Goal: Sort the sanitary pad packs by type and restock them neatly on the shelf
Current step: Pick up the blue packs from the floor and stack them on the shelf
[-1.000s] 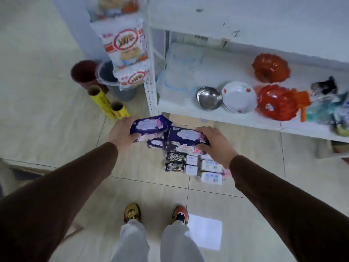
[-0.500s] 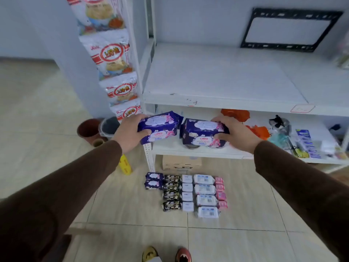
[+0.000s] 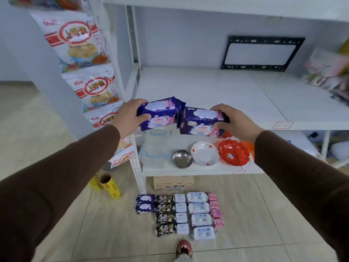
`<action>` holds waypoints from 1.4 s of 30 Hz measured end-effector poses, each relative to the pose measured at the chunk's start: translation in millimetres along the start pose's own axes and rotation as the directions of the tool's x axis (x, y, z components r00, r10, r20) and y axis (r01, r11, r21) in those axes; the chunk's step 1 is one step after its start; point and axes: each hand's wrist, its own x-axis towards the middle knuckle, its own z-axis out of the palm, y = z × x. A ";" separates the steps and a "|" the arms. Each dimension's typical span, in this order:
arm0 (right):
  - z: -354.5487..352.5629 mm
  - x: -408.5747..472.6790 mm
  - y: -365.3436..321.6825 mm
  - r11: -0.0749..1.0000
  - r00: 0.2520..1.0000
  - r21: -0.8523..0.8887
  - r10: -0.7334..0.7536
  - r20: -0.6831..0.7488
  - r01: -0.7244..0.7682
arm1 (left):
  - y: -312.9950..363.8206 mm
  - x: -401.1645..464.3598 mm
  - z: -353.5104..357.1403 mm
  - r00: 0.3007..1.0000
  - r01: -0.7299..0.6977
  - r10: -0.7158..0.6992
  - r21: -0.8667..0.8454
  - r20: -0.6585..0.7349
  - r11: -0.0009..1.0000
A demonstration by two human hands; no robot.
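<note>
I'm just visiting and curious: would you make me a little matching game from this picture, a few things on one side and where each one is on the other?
Things:
1. purple pack
2. steel bowl
3. black packs
4. yellow roll

Places:
A. in a column on the floor among the sorted rows
B. on the floor left of the shelf post
C. held in the left hand
D. on the lower shelf beside a white bowl

Pairs: 1-C, 2-D, 3-A, 4-B

I see two dark purple pad packs [image 3: 160, 113] with white-and-pink print, a white shelf [image 3: 207, 91], a red plastic dish [image 3: 233, 152], and brown sleeves [image 3: 75, 167]; floor packs [image 3: 165, 215] look black, perhaps gold-patterned.
</note>
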 end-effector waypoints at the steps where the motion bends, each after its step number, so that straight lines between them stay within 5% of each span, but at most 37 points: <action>1: -3.5 10.2 5.5 1.000 1.000 0.000 -0.008 -0.009 0.008 | 0.7 13.1 1.0 1.000 0.004 -0.004 0.012 -0.006 1.000; 21: 11.9 209.6 75.5 0.999 0.999 0.048 0.015 0.031 -0.016 | -27.2 249.4 43.5 0.969 0.245 -0.233 0.242 -0.077 0.939; 36: 68.2 351.4 53.0 1.000 0.996 0.012 -0.016 -0.089 0.017 | -79.9 397.8 30.4 0.977 0.146 -0.165 0.139 0.133 0.979; 42: 88.0 389.8 38.2 0.999 0.993 -0.049 -0.028 -0.112 0.023 | -88.6 420.1 31.8 0.964 0.223 -0.214 -0.039 0.158 0.974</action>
